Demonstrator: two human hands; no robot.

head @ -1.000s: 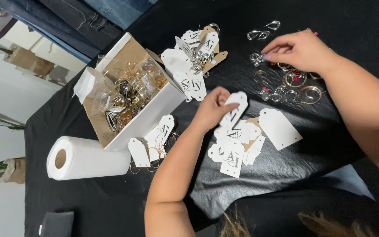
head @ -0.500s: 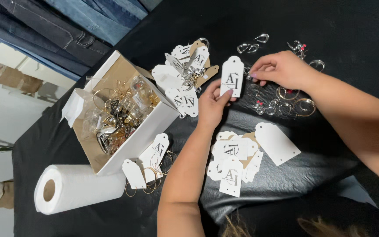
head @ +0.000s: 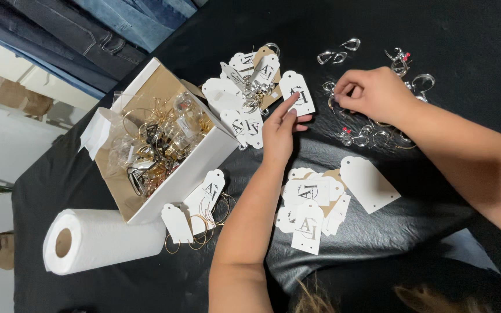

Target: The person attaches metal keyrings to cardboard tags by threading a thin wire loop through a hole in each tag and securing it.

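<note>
bare black cloth (head: 471, 35) lies open beyond the white box (head: 204, 165), toward the far right corner. just right of the box, a heap of white tags (head: 244, 87) crowds the way. silver hoops (head: 372, 136) litter the cloth further right. a paper towel roll (head: 97, 240) blocks the box's near side.

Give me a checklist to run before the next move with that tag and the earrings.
1. Left hand on the white tag: ok, fingertips touch it.
2. Tag lying flat on the black cloth: ok.
3. Right hand at the silver earrings: ok.
4. Earring pinched in right fingers: cannot tell.
5. Spare tags near: ok, piled below.
6. White box out of the hands' way: ok.
</note>
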